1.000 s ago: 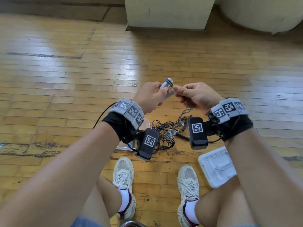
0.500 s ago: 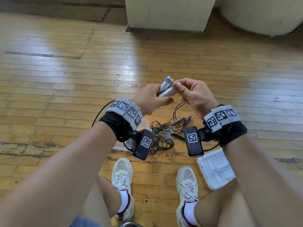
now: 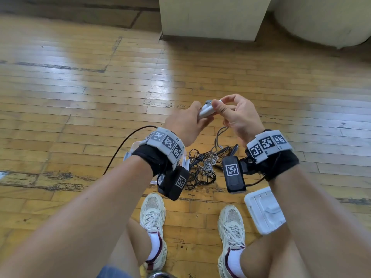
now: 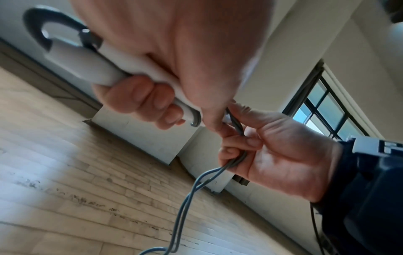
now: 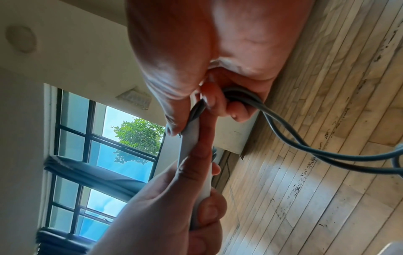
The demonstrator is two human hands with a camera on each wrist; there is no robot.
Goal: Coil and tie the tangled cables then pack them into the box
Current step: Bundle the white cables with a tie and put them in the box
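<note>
A white device (image 3: pixel 204 111) with a grey hook at its far end is held up over the floor. My left hand (image 3: pixel 187 122) grips its body, fingers curled round the white device (image 4: pixel 87 69). My right hand (image 3: pixel 237 115) meets it at the near end, where thumb and forefinger pinch it. The lower fingers of the right hand (image 4: pixel 272 143) curl round a doubled grey cable (image 4: pixel 189 193). That grey cable (image 5: pixel 305 146) hangs from the hand down to the tangled cables (image 3: pixel 202 169) on the floor.
A clear plastic box (image 3: pixel 136 149) lies on the wooden floor, partly hidden under my left wrist. Its white lid (image 3: pixel 263 209) lies by my right shoe. A black cable (image 3: pixel 124 143) loops out to the left. A pale cabinet (image 3: pixel 210 17) stands further off.
Both hands have come closer together. My right hand has slid onto the near end of the white device, and the grey cable is drawn up with it.
</note>
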